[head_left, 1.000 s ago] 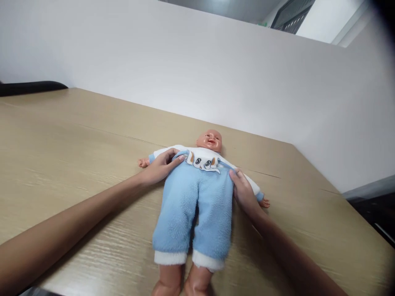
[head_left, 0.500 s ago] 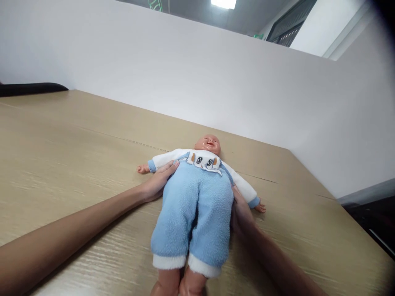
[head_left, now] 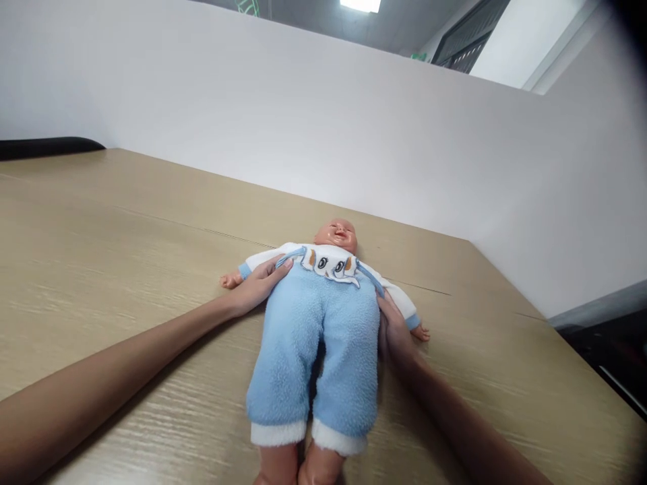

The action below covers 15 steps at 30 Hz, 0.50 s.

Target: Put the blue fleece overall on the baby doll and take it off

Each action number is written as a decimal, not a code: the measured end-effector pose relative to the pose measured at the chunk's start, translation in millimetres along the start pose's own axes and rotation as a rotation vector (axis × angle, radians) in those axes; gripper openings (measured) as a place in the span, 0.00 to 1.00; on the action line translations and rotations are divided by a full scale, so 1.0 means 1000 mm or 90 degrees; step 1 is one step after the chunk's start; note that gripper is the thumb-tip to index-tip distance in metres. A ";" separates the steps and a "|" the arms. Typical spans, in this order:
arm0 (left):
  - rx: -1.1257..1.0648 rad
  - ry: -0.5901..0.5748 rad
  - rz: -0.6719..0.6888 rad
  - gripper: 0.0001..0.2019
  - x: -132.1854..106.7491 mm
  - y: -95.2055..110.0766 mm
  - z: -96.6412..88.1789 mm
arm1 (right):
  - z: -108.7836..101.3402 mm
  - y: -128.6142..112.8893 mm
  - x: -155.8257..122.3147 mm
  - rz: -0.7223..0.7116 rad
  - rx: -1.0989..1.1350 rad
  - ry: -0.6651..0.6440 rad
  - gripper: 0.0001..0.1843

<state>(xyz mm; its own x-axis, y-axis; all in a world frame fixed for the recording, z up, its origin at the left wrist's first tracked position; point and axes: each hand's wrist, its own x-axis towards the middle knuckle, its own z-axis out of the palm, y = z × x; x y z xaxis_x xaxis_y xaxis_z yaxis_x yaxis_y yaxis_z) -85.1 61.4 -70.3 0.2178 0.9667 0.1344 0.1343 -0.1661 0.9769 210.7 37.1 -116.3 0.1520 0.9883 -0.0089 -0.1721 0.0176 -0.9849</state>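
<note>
A baby doll [head_left: 333,236] lies on its back on the wooden table [head_left: 111,229], head away from me, in a white top and fluffy light-blue overalls [head_left: 318,337]. My left hand [head_left: 255,286] lies against the doll's side under its outstretched arm, fingers pressed onto the fabric at the upper edge of the overalls. My right hand [head_left: 391,330] rests against the doll's other side by the strap, its fingers partly tucked under the body. The doll's bare legs stick out at the bottom edge.
A white partition wall [head_left: 303,121] runs along the table's far edge. A dark chair back [head_left: 48,146] shows at the far left. The table's right edge drops off to a dark floor [head_left: 606,343].
Both hands slid slightly down from the overalls' bib to the doll's sides, then back up a little. The doll shifted a bit toward me.
</note>
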 end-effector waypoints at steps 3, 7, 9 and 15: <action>0.034 -0.017 -0.001 0.31 0.000 0.001 -0.004 | -0.005 0.001 0.001 0.006 -0.020 0.040 0.27; 0.029 0.013 0.016 0.30 -0.002 0.001 -0.007 | -0.009 -0.009 -0.004 -0.017 -0.086 0.003 0.18; 0.021 0.026 0.031 0.26 -0.002 0.001 -0.008 | -0.008 -0.020 -0.010 -0.078 -0.173 -0.042 0.12; 0.004 0.016 0.095 0.22 0.002 0.000 -0.010 | -0.004 -0.041 -0.020 -0.148 -0.294 -0.079 0.10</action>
<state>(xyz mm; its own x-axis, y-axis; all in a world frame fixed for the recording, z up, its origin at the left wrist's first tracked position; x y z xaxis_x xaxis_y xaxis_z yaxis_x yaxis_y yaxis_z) -94.0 65.6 -68.0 0.2114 0.9358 0.2821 0.1084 -0.3093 0.9448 218.6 16.0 -76.8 0.0144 0.9771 0.2122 0.3031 0.1979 -0.9322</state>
